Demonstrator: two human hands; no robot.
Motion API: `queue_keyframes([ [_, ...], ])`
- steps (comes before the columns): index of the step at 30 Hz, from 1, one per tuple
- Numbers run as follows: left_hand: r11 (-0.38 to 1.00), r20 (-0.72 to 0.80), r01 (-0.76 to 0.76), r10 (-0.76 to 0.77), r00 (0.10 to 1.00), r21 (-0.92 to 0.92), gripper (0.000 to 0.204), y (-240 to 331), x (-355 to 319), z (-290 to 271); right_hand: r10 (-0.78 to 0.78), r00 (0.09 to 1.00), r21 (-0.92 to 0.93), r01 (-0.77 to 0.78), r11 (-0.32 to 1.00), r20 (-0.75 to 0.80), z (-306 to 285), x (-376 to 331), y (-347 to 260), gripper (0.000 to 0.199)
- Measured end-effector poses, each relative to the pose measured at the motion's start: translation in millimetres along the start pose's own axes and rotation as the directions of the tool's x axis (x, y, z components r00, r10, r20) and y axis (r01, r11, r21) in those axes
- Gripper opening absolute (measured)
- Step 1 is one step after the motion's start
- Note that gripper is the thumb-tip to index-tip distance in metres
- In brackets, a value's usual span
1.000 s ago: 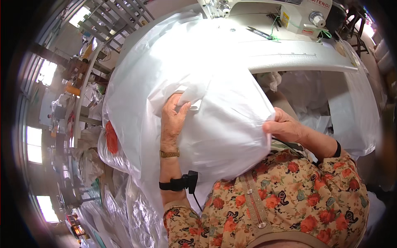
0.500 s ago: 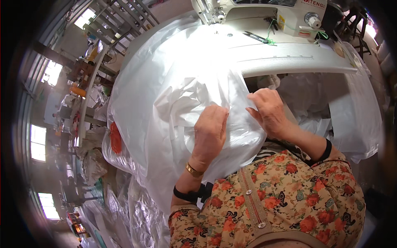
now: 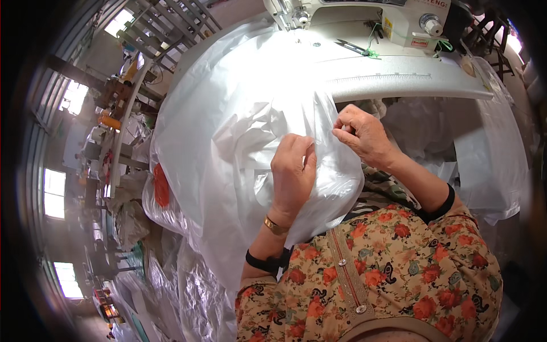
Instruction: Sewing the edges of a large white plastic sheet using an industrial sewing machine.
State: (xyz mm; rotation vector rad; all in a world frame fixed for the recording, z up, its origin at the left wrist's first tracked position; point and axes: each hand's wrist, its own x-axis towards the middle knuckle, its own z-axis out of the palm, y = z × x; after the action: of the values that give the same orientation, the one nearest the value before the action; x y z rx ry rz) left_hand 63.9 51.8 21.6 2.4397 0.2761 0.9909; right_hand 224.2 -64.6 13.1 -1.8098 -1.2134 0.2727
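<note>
White translucent plastic sheeting point(image 3: 194, 154) drapes over the sewing table and down onto my lap, with crumpled folds in the middle. My left hand point(image 3: 293, 171) is closed in a pinch on these folds, its fingertips pointing toward the right. At the sheeting's right edge, my right hand point(image 3: 367, 137) is closed too, thumb against curled fingers, with the edge at its fingertips. A small gap separates the two hands. Beyond them, at the top, the sewing machine point(image 3: 364, 8) stands with its needle area over the brightly lit far part of the sheeting.
Thread snips point(image 3: 353, 48) with green thread lie on the table point(image 3: 399, 85), right of the needle. More plastic sheeting point(image 3: 490, 159) hangs at the right. An orange-red bag point(image 3: 161, 185) and crinkled clear plastic point(image 3: 199, 290) are at the left. Metal racks point(image 3: 165, 34) stand behind.
My right hand has moved slightly up and left, its thumb and fingers closing together at the sheeting's edge. My left hand has shifted a little upward and turned.
</note>
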Motion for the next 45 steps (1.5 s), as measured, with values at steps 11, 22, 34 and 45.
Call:
queue_keyframes([
  [11,0.766,0.233,0.483,-0.423,0.876,-0.424,0.007,-15,-12,10,0.355,0.884,0.72,-0.457,0.523,0.303,18,-23,-5,0.044],
  [22,0.823,0.227,0.41,-0.345,0.911,-0.394,0.012,-12,-11,3,0.164,0.958,0.761,-0.287,0.582,0.236,23,-20,-15,0.02],
  [34,0.731,0.219,0.504,-0.457,0.862,-0.459,0.008,-14,-11,-4,0.376,0.908,0.656,-0.4,0.64,0.187,23,-28,-2,0.03],
  [45,0.896,0.134,0.415,-0.397,0.908,-0.16,0.032,3,-25,3,0.401,0.755,0.708,-0.643,0.292,0.519,27,-31,13,0.032],
])
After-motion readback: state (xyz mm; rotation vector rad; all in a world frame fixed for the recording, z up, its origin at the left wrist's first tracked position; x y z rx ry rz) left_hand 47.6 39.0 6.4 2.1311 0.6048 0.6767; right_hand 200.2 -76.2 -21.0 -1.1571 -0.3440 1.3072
